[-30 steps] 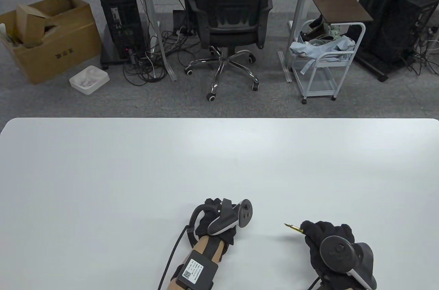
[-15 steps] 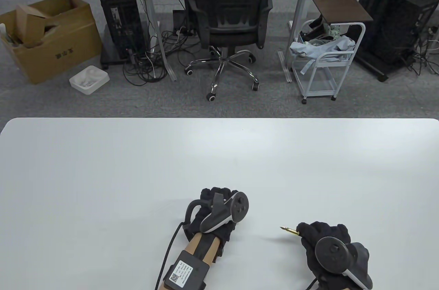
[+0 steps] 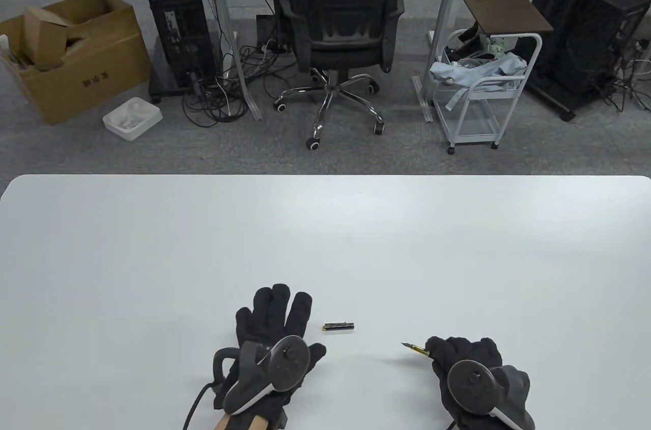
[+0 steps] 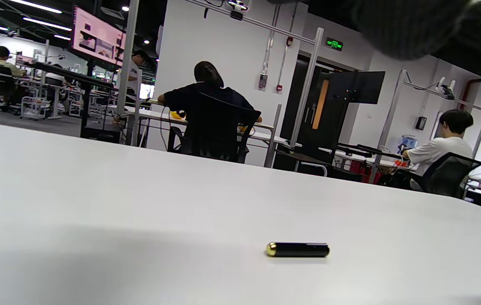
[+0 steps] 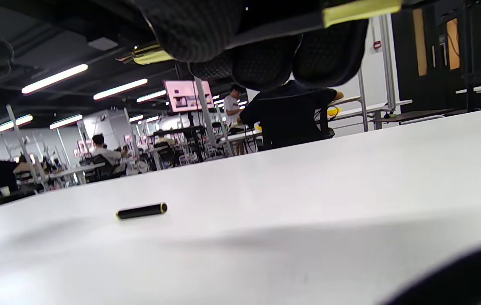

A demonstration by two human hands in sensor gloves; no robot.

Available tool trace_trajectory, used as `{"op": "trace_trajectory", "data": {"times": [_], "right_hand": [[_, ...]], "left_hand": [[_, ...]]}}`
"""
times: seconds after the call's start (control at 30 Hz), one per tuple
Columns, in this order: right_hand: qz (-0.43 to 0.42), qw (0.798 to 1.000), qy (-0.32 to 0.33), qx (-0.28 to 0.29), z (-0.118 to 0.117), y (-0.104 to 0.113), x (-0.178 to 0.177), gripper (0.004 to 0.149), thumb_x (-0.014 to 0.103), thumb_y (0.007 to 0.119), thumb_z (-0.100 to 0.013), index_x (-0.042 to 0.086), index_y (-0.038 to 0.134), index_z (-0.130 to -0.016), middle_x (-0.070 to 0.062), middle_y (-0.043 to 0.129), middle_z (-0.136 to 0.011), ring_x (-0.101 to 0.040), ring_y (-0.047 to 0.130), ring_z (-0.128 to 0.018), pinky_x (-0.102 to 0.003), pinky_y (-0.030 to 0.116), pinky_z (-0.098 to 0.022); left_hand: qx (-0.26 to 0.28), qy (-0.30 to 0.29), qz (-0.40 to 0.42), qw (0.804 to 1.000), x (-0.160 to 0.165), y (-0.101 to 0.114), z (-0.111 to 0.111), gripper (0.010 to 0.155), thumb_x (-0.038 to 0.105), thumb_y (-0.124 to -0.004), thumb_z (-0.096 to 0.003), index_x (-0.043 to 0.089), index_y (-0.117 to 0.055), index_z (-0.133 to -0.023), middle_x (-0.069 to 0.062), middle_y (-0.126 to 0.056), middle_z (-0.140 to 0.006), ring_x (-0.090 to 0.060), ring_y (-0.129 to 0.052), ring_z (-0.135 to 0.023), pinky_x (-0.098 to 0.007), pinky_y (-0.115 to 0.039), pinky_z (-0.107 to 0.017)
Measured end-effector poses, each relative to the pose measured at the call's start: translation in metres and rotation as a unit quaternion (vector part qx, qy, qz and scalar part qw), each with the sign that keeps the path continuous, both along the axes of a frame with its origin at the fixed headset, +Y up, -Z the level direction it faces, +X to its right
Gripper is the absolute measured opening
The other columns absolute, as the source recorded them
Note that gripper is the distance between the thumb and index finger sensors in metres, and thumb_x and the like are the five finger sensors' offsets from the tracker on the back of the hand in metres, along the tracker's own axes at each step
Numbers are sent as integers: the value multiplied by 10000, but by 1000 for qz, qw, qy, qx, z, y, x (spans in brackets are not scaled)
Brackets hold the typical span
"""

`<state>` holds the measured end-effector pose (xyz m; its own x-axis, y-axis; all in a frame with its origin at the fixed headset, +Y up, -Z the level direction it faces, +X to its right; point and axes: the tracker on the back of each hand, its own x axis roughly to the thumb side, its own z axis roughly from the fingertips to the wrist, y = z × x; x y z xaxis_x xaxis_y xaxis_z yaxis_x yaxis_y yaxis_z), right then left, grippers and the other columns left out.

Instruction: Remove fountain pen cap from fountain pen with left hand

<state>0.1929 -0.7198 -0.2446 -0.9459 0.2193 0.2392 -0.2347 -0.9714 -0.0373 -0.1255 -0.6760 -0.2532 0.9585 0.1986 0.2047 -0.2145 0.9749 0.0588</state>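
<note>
Black-gloved left hand (image 3: 272,328): flat, fingers spread, holding nothing. Short black cylindrical fountain pen cap with gold end (image 3: 339,326): lying alone on white table (image 3: 152,247), just beside it. Black-gloved right hand (image 3: 470,374): fingers closed around gold-nibbed fountain pen (image 3: 415,348), barrel mostly hidden.

Both hands wear black knit gloves. The left hand (image 3: 272,328) and right hand (image 3: 468,364) each carry a dark grey, white-edged tracker; a black cable trails from the left one.
</note>
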Motion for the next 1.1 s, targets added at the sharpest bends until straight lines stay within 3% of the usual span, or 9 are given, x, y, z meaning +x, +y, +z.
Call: {"op": "trace_trajectory", "data": {"times": [0.13,0.2,0.43,0.53,0.67,0.9,1.1], "right_hand": [[63,998,-2,-19,0,-10,-10,479,226,679,-469,130,605,-933,-156,705,-891,-429,688,-771,-732,356,-648],[82,996,-8,-24,-1,-12,-13,483,217,669,-467,96,592,-928,-163,703,-876,-433,683,-760,-732,354,-649],[66,997,15,26,-1,16,-26,476,223,708,-461,118,630,-919,-157,744,-846,-398,736,-702,-690,430,-663],[66,997,48,18,-13,33,-40,475,216,716,-462,143,630,-923,-134,748,-872,-384,770,-737,-678,478,-675],[89,995,49,14,-38,39,-55,474,211,725,-462,156,634,-923,-120,755,-882,-377,777,-760,-673,491,-685],[132,990,19,-50,-98,-2,-60,471,214,735,-465,154,642,-923,-117,759,-883,-386,764,-782,-689,465,-693],[153,984,23,-93,-118,-43,-61,466,222,738,-468,166,643,-921,-107,765,-882,-384,762,-791,-688,458,-696]], "left_hand": [[8,19,-77,997,-14,-28,-9,855,608,-697,-437,292,-281,-1113,-170,-264,-1201,-491,-306,-1127,-781,-315,-698],[-46,29,-109,993,-16,-35,-14,870,621,-680,-439,307,-218,-1106,-165,-207,-1202,-486,-270,-1131,-784,-288,-700],[-52,17,-47,997,-20,-34,-16,862,616,-680,-441,305,-232,-1108,-171,-223,-1202,-490,-282,-1130,-787,-285,-697],[-58,17,-32,998,-23,-33,-15,859,616,-674,-442,303,-230,-1108,-171,-219,-1202,-490,-277,-1129,-787,-284,-695],[-53,17,-16,998,-28,-30,-13,858,617,-665,-443,293,-232,-1109,-167,-229,-1202,-482,-284,-1133,-788,-289,-694],[-67,13,-1,998,-31,-32,-15,860,616,-665,-445,289,-230,-1111,-166,-229,-1202,-484,-284,-1132,-788,-287,-694],[-50,-8,24,998,-26,-32,-16,832,594,-674,-450,295,-267,-1111,-149,-263,-1204,-465,-308,-1139,-782,-296,-699]]}}
